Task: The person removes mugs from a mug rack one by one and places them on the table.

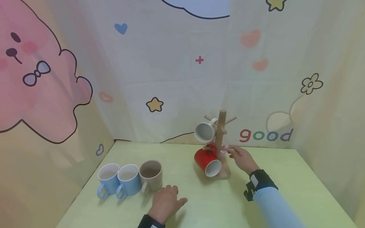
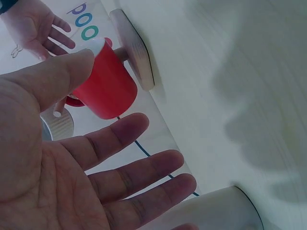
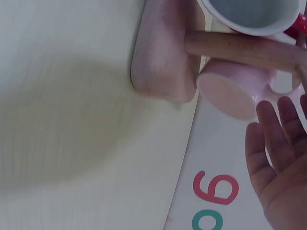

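Note:
My right hand (image 1: 242, 158) is at the right side of a wooden mug tree (image 1: 220, 136), fingertips right at a lower peg. In the right wrist view its fingers (image 3: 276, 139) are extended beside a pink mug (image 3: 230, 91), close to that mug's handle. A red mug (image 1: 203, 160) hangs by its handle on the left, mouth tilted down toward the front. Above it hangs a white ribbed mug (image 1: 204, 132). Over the table, my left hand (image 1: 166, 202) has its fingers loosely spread, holding nothing, just in front of a taupe mug (image 1: 155, 177).
Two light blue mugs, one at far left (image 1: 109, 177) and another (image 1: 131, 179) next to the taupe one, stand upright in a row on the pale table (image 1: 182, 158). The tree's wooden base (image 1: 223, 172) sits near the back edge. A printed curtain (image 1: 171, 63) hangs behind.

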### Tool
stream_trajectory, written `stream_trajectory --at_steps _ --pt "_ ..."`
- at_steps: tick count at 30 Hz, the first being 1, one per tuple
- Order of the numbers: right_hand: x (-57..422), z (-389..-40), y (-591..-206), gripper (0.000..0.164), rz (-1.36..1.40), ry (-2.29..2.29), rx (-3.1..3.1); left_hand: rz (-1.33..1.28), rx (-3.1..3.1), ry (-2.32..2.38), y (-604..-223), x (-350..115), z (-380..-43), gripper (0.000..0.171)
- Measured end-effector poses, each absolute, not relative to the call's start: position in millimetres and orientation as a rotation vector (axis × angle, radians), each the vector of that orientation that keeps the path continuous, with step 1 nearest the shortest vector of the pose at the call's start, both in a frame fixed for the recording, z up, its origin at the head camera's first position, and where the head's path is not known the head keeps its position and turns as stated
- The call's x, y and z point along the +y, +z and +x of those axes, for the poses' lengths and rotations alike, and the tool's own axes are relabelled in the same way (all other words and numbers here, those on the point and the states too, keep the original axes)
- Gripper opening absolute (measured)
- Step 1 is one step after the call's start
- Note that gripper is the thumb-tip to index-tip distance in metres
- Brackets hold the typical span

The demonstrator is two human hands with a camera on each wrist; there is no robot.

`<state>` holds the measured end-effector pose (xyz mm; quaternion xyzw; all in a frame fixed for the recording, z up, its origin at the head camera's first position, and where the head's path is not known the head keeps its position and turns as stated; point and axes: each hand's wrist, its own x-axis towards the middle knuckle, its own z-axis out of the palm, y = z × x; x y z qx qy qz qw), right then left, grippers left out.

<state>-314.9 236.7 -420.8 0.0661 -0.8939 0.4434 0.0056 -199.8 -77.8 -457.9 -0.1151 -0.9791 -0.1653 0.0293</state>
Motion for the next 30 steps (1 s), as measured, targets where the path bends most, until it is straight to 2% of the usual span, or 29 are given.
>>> stream_trajectory --at_steps 8,20,22,28,30 --pt "253.6 -330.8 -417.3 0.047 0.265 1.693 -2.83 -0.355 -3.05 -0.488 -460.8 -77.5 -200.6 0.042" --pt "244.3 -326.8 -416.7 0.044 0.124 1.648 -2.745 -0.352 -3.041 -0.505 -457.4 -77.3 -199.8 0.042" --pt "240.2 -324.7 -420.5 0.051 0.035 1.61 -2.762 -0.358 -3.047 -0.497 -457.6 -76.5 -199.1 0.043" --pt "223.1 -307.2 -433.2 0.105 -0.161 1.473 -2.917 -0.367 -3.046 -0.499 -459.3 -75.7 -196.6 0.043" --pt "215.3 -300.6 -436.7 0.112 -0.163 1.478 -2.94 -0.365 -3.034 -0.504 -458.3 -75.8 -195.5 0.043"
